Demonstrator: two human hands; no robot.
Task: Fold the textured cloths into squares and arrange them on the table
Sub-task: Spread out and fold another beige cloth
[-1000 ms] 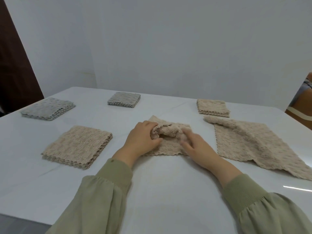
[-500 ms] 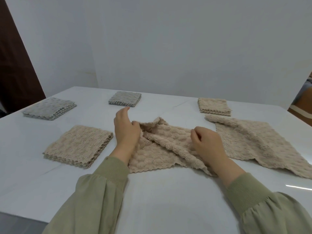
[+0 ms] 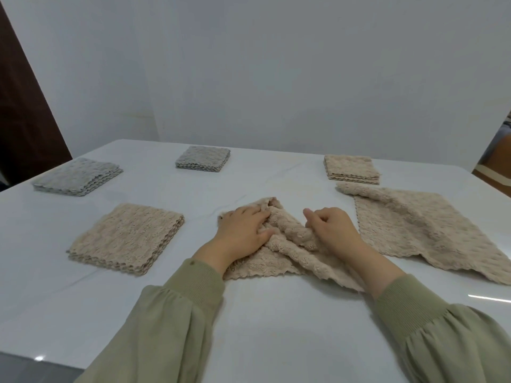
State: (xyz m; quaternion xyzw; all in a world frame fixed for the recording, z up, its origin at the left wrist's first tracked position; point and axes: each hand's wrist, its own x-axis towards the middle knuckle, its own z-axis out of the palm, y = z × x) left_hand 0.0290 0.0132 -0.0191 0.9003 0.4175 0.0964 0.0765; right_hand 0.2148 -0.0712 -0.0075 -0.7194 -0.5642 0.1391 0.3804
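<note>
A rumpled beige textured cloth (image 3: 260, 268) lies partly opened in the middle of the white table (image 3: 276, 333), with a thick fold running diagonally across it. My left hand (image 3: 243, 230) lies on its left part, fingers fairly straight and pressing down. My right hand (image 3: 329, 228) is on its right part, fingers curled round the raised fold. A second beige cloth (image 3: 414, 228) lies spread out and unfolded just to the right.
Folded squares sit in stacks: beige at the left (image 3: 127, 236), grey at the far left (image 3: 77, 176), grey at the back middle (image 3: 203, 158), beige at the back right (image 3: 349, 168). A wall stands behind the table. A dark door is at the left.
The bunched cloth has been pulled open sideways. My left hand, lifted at the cloth's left edge half a second ago, has come down flat on it. My right hand stays on the fold.
</note>
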